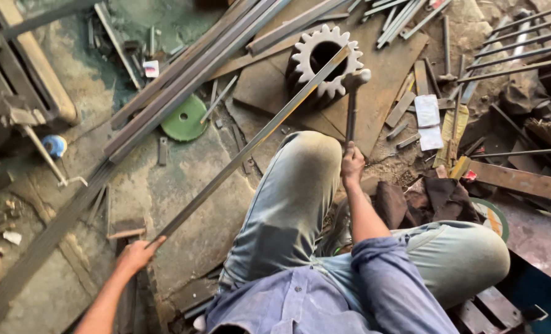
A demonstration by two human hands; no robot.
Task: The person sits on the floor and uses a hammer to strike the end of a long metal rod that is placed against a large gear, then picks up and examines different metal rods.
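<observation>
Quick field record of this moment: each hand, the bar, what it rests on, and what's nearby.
left hand: grips near end of long flat metal bar
right hand: grips hammer handle, head raised near the gear
bar support: far end lies across large gear wheel
gear base: rusty steel plate on floor
nearby: green disc, bundle of long steel strips

The right hand (352, 166) grips the handle of a hammer (352, 99), whose head is raised just above a toothed gear (322, 62) lying on a flat steel plate (380, 86). The left hand (137, 255) holds the near end of a long metal strip (250, 145), which runs away from it, up and across the gear's top. Beyond the left hand, past the strip, lies a green disc (184, 119) beside a bundle of long steel bars (182, 77).
</observation>
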